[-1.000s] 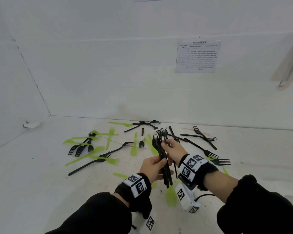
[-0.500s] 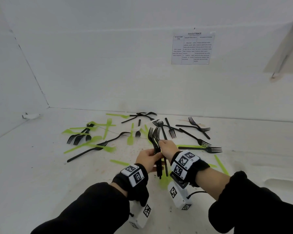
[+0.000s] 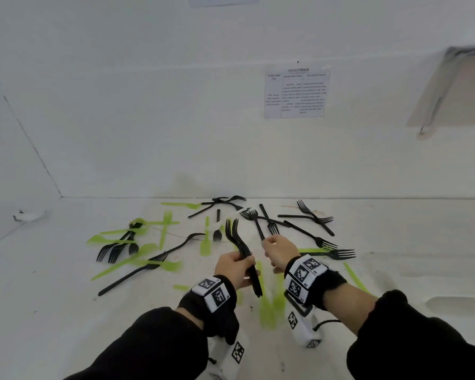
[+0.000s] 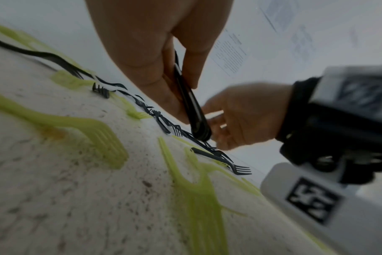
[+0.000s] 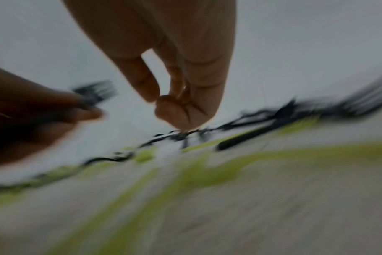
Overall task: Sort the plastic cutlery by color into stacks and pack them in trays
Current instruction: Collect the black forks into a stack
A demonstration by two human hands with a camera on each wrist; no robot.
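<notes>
My left hand (image 3: 233, 266) grips a stack of black forks (image 3: 240, 246) by the handles, tines up and away from me. The left wrist view shows this stack (image 4: 192, 107) between thumb and fingers (image 4: 153, 69). My right hand (image 3: 279, 250) hovers just right of it with loosely curled fingers that hold nothing, its tips by the handle of a loose black fork (image 3: 258, 224). The blurred right wrist view shows thumb and fingers (image 5: 175, 77) nearly meeting above scattered forks. Green forks (image 3: 269, 305) lie on the table between my wrists.
More black forks (image 3: 313, 218) lie at the right and in a cluster (image 3: 118, 248) at the left, mixed with green cutlery (image 3: 165, 229). White walls close the table at the back and left. A printed sheet (image 3: 296, 91) hangs on the back wall.
My right hand has come off the stack and moved a little right and forward. The left hand keeps the black forks. The head view has tilted up.
</notes>
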